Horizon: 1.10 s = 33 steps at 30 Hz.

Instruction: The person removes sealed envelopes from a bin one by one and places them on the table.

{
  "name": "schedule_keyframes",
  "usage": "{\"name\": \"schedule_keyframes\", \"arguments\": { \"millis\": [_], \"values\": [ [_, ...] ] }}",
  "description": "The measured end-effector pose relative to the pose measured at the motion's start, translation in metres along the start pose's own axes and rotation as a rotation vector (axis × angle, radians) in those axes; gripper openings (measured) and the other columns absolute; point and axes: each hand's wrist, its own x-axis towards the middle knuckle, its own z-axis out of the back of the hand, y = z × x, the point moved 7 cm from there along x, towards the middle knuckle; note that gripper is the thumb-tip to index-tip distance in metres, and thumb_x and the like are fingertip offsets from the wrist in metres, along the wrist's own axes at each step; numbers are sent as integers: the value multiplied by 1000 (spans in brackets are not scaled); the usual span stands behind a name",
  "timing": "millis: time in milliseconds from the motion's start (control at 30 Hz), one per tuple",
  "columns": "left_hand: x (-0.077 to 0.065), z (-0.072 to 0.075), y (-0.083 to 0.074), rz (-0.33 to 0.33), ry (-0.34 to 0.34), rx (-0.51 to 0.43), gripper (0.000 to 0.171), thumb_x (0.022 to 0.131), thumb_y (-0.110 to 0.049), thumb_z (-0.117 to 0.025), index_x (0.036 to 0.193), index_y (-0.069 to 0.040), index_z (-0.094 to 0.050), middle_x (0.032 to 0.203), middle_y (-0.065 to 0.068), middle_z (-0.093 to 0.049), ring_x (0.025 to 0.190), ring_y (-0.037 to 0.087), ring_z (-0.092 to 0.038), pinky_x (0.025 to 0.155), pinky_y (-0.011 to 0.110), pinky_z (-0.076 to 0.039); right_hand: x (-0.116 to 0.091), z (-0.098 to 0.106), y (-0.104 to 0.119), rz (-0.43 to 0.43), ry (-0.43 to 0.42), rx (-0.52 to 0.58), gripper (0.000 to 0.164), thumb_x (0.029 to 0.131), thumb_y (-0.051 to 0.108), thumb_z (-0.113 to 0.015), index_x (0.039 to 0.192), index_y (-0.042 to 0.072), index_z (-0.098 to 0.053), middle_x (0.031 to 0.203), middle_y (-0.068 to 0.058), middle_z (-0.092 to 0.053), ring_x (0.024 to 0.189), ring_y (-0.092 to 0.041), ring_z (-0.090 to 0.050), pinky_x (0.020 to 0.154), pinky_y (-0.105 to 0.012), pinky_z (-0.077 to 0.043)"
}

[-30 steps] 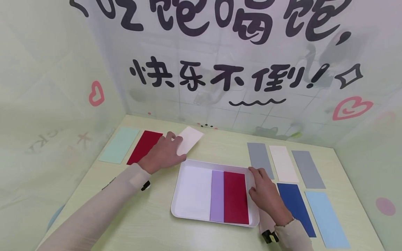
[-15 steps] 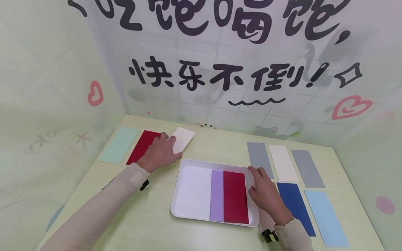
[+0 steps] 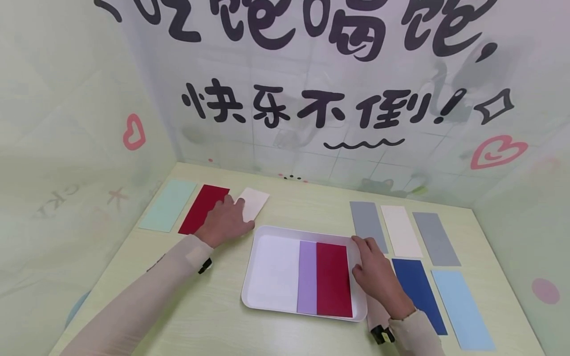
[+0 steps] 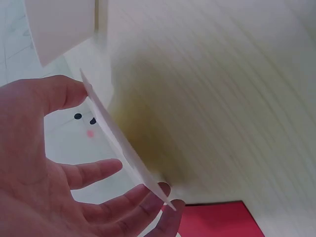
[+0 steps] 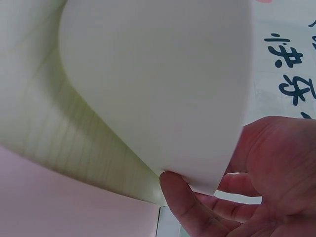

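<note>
A lettered white backdrop (image 3: 294, 133) stands behind the pale wood-grain table (image 3: 213, 311). In the head view, a white tray (image 3: 272, 272) holds a lilac card (image 3: 307, 278) and a crimson card (image 3: 334, 280). At ten o'clock from it the left hand (image 3: 227, 221) grips a pale pink card (image 3: 255, 203); at three the right hand (image 3: 378, 279) holds its rim. In the left wrist view, thumb and bent fingers, spread the card's span apart, clasp that card, tilted above the table; a red card (image 4: 217, 220) shows at five o'clock. In the right wrist view, thumb and curled fingers pinch what seems the tray's rim, fingertips partly hidden.
</note>
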Motion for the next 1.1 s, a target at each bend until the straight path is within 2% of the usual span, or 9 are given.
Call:
{"name": "schedule_keyframes", "arguments": {
  "millis": [233,600,867,1100],
  "values": [
    [-2,-3,0,31,15,15,61,78,-36,-72,120,3,-51,108,26,-49,90,37,-50,59,43,-53,-1,-1,0,-7,0,-1,63,81,-3,-68,140,-3,-46,122,-18,-51,79,-20,-59,60,-27,-53],
    [-5,-5,-1,63,18,33,59,81,-35,-70,120,3,-51,115,30,-46,96,42,-49,57,46,-54,-1,-1,0,-9,-3,2,64,81,-3,-69,140,-3,-46,122,-18,-51,78,-19,-59,60,-27,-53],
    [-6,-6,-1,69,14,50,63,79,-42,-73,118,4,-52,116,30,-45,98,43,-47,54,43,-54,-1,-1,0,-7,-6,2,64,81,-3,-69,141,-3,-46,122,-18,-51,83,-22,-61,61,-29,-55],
    [-5,-9,0,65,2,64,66,79,-43,-74,119,4,-52,116,30,-44,97,43,-47,54,41,-54,-1,-1,0,1,-11,-7,64,81,-3,-68,140,-3,-46,121,-18,-51,80,-20,-60,59,-27,-53]
  ]
}}
